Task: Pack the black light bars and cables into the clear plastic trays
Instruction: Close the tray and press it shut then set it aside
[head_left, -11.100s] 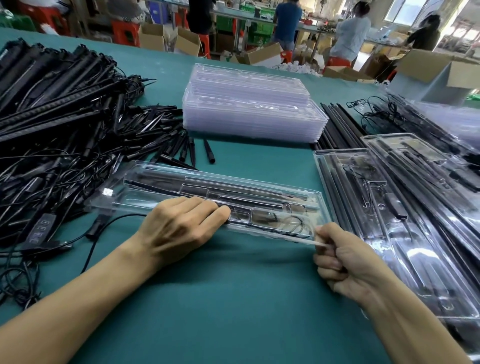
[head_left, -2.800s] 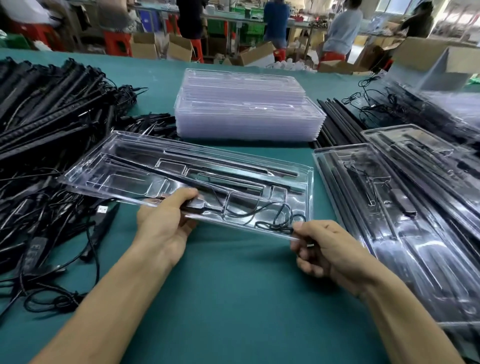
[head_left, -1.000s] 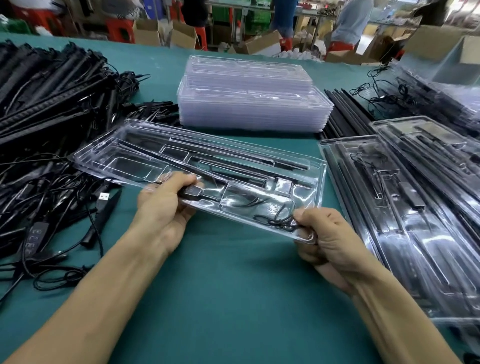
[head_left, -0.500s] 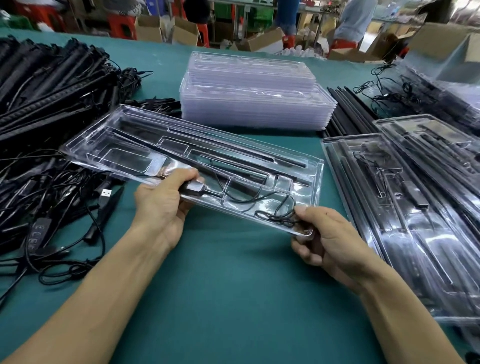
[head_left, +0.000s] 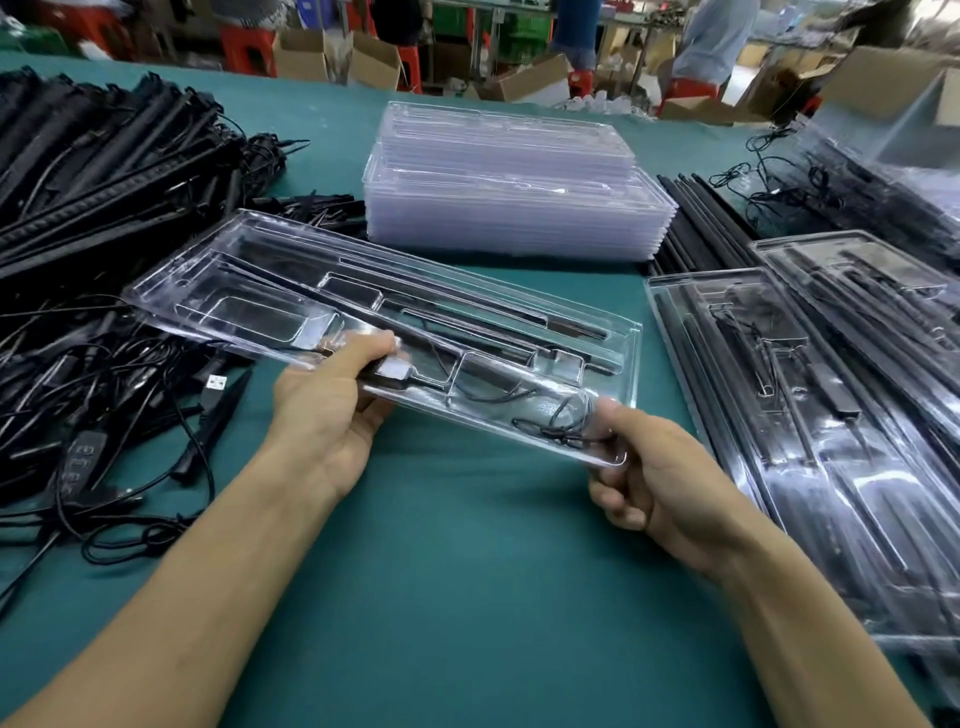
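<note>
A clear plastic tray (head_left: 249, 291) is held above the green table, tilted with its left end higher. Black light bars (head_left: 467, 306) lie in its long slots and a thin black cable (head_left: 550, 415) is coiled in its near right pocket. My left hand (head_left: 327, 410) grips the tray's near edge around the middle, thumb on top. My right hand (head_left: 654, 478) pinches the tray's near right corner.
A heap of loose black light bars and cables (head_left: 104, 218) covers the left side. A stack of empty clear trays (head_left: 509, 192) stands behind. Filled trays (head_left: 810, 395) lie at the right, with loose black bars (head_left: 701, 218) beyond. People and cardboard boxes stand at the back.
The tray was lifted off the table and tilted up. In the last second it shifted slightly, with both hands keeping their hold.
</note>
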